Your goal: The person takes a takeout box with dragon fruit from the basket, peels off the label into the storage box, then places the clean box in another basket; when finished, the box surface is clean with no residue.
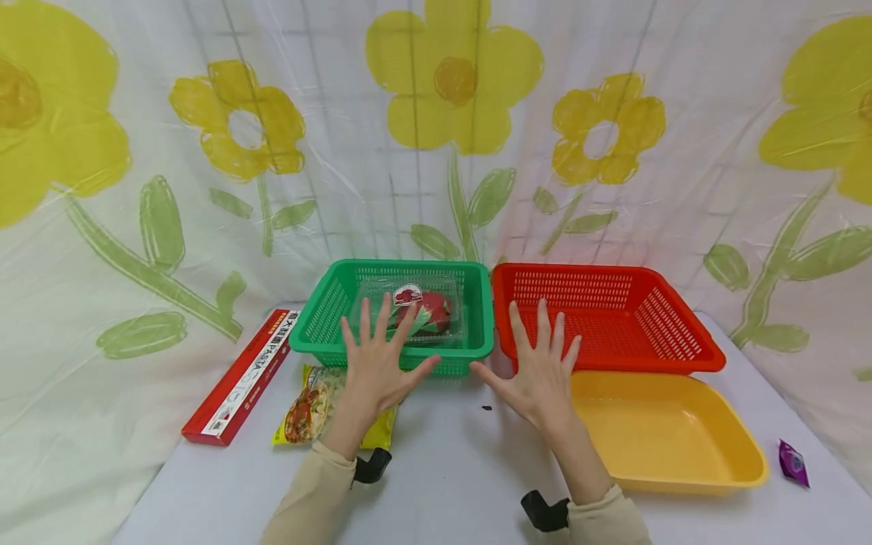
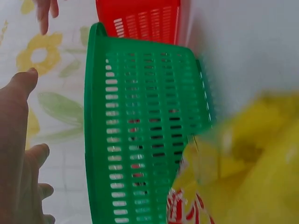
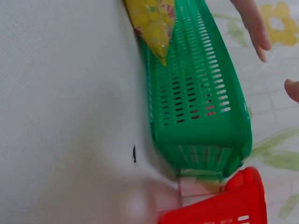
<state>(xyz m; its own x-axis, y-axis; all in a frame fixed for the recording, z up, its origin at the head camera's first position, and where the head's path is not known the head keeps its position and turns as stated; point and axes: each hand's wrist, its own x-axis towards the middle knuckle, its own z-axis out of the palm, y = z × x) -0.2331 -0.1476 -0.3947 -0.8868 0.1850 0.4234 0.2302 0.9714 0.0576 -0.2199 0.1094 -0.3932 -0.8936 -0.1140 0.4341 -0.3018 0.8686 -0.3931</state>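
My left hand (image 1: 376,371) hovers with fingers spread in front of the green basket (image 1: 391,362) in the head view, holding nothing. Inside that basket lies a clear plastic box (image 1: 446,333) with something red and green-leaved in it, partly behind my fingertips. A yellow food packet (image 1: 306,415) lies beneath my left wrist, which covers part of it. My right hand (image 1: 540,376), fingers also spread and holding nothing, is near the front of the red basket (image 1: 606,362). A yellow basin (image 1: 654,431) sits to the right of my right wrist.
A long red and white pasta box (image 1: 238,378) lies at the left. Near the right table edge is a small purple packet (image 1: 793,463). A small dark speck (image 1: 487,408) lies on the white tabletop (image 1: 450,484). A flower-printed curtain (image 1: 341,189) hangs behind the baskets.
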